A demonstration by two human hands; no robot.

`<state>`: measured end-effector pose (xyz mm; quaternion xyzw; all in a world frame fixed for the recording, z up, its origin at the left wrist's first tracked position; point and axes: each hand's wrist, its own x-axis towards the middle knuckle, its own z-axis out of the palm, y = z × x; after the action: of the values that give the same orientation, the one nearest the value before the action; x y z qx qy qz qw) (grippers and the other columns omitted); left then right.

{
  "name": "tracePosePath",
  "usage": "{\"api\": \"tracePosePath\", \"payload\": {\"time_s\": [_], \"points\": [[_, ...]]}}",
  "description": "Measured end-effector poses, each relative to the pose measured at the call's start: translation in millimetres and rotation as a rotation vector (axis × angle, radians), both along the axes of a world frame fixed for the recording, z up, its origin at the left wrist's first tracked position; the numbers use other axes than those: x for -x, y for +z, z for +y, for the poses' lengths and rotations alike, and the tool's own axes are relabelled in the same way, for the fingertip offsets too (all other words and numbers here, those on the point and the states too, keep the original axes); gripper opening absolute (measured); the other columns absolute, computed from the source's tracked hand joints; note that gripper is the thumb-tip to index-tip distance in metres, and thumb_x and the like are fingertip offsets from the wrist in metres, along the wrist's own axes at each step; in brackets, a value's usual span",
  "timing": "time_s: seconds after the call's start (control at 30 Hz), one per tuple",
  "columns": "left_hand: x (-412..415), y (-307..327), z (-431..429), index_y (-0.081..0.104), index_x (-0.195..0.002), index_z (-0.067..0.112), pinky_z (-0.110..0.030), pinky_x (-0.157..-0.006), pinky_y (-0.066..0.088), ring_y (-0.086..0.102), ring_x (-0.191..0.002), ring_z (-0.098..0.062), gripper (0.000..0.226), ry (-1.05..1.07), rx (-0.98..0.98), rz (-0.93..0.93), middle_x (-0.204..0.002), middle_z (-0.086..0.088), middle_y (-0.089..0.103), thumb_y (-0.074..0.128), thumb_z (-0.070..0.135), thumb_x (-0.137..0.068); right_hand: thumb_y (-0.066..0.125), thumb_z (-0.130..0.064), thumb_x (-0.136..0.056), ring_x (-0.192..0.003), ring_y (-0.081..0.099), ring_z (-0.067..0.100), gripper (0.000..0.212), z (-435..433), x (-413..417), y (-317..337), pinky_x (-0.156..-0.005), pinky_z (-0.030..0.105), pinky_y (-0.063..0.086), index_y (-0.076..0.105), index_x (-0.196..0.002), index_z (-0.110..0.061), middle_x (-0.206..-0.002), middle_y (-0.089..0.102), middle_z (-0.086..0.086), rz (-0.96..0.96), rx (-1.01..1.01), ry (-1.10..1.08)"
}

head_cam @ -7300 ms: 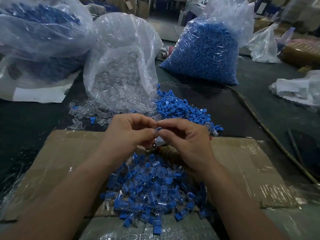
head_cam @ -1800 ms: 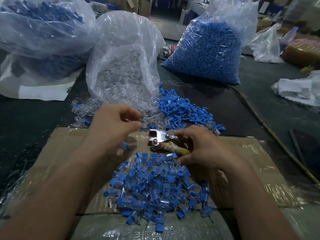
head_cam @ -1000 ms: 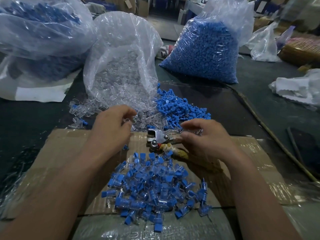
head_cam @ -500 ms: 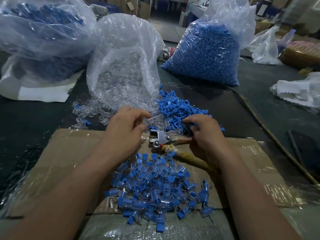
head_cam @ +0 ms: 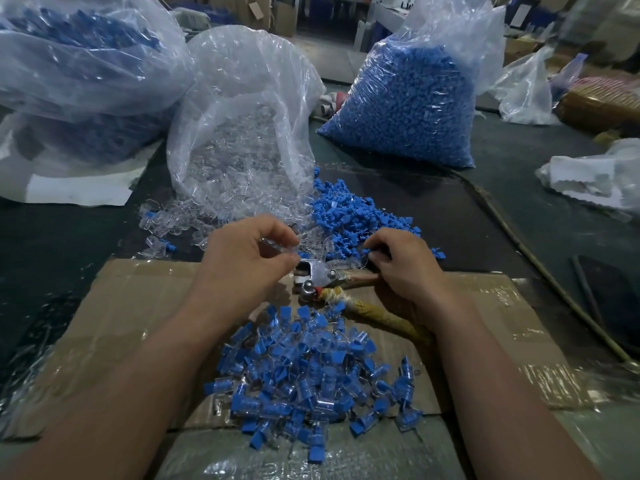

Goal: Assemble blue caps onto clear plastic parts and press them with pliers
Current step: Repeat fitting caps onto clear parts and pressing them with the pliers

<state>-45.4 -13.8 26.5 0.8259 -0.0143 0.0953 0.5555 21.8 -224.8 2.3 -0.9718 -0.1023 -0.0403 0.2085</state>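
Left hand (head_cam: 242, 261) pinches clear part (head_cam: 281, 244), right hand (head_cam: 407, 268) pinches blue cap (head_cam: 367, 251), pliers (head_cam: 322, 276) between.

Seven seconds back both grips met over the finished heap (head_cam: 311, 375); now they have parted. The left grip (head_cam: 249, 258) has gone forward to the spilled clear pieces (head_cam: 180, 223) and pinches a clear part (head_cam: 280, 244) between thumb and fingertips. The right grip (head_cam: 401, 268) has let go of the pliers (head_cam: 322, 275) (they lie loose on the cardboard (head_cam: 138, 306)) and reached the loose blue caps (head_cam: 349, 213), pinching one blue cap (head_cam: 367, 251).
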Motion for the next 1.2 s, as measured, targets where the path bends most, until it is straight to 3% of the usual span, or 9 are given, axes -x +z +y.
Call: {"api": "tracePosePath", "payload": {"time_s": [0.13, 0.2, 0.27, 0.47, 1.03, 1.2], "points": [[0.4, 0.5, -1.5, 0.063, -0.076, 0.029, -0.015, -0.062, 0.054, 0.065, -0.068, -0.003, 0.026, -0.013, 0.002, -0.045, -0.076, 0.006, 0.067, 0.074, 0.006, -0.073, 0.054, -0.012, -0.091, -0.085, 0.050, 0.007, 0.013, -2.1, 7.0, 8.5, -0.076, 0.023, 0.039, 0.061, -0.099, -0.018, -0.092, 0.055, -0.009, -0.060, -0.131, -0.031], [1.0, 0.6, -2.3, 0.061, -0.081, 0.033, -0.010, -0.063, 0.051, 0.064, -0.070, -0.001, 0.032, -0.033, 0.002, -0.062, -0.078, 0.007, 0.066, 0.074, 0.005, -0.073, 0.059, -0.015, -0.089, -0.078, 0.054, -0.003, 0.013, 2.3, 17.3, 18.0, -0.068, 0.009, 0.039, 0.061, -0.090, -0.027, -0.085, 0.057, -0.017, -0.085, -0.286, -0.009], [1.5, 0.6, -3.1, 0.062, -0.079, 0.033, -0.010, -0.065, 0.051, 0.064, -0.069, -0.002, 0.033, -0.054, -0.009, -0.085, -0.076, 0.008, 0.066, 0.074, 0.004, -0.072, 0.064, -0.016, -0.085, -0.075, 0.056, -0.011, 0.021, 12.3, 32.2, 27.1, -0.063, 0.003, 0.041, 0.060, -0.081, -0.037, -0.078, 0.059, -0.022, -0.070, -0.459, 0.029], [1.3, -0.8, -4.0, 0.064, -0.073, 0.029, -0.013, -0.064, 0.052, 0.062, -0.065, -0.003, 0.028, -0.088, -0.037, -0.144, -0.072, 0.005, 0.066, 0.074, 0.002, -0.072, 0.070, -0.004, -0.078, -0.064, 0.060, -0.002, 0.026, 44.2, 60.6, 37.8, -0.061, 0.010, 0.047, 0.062, -0.076, -0.028, -0.067, 0.063, -0.014, -0.027, -0.742, 0.190], [1.3, -4.1, -6.3, 0.064, -0.072, 0.036, -0.007, -0.059, 0.048, 0.062, -0.065, 0.000, 0.036, -0.138, -0.131, -0.193, -0.067, 0.013, 0.066, 0.074, 0.001, -0.071, 0.073, -0.004, -0.074, -0.063, 0.062, -0.002, 0.030, 46.2, 64.4, 35.1, -0.060, 0.009, 0.047, 0.062, -0.071, -0.032, -0.063, 0.063, -0.020, 0.020, -0.677, 0.244], [3.1, -1.3, -6.7, 0.061, -0.072, 0.038, -0.006, -0.059, 0.048, 0.063, -0.066, 0.002, 0.043, -0.165, -0.129, -0.218, -0.067, 0.014, 0.065, 0.074, -0.003, -0.069, 0.073, -0.005, -0.074, -0.061, 0.060, -0.002, 0.028, 47.5, 64.6, 34.9, -0.057, 0.010, 0.046, 0.061, -0.073, -0.031, -0.067, 0.063, -0.013, 0.027, -0.680, 0.261]]}}
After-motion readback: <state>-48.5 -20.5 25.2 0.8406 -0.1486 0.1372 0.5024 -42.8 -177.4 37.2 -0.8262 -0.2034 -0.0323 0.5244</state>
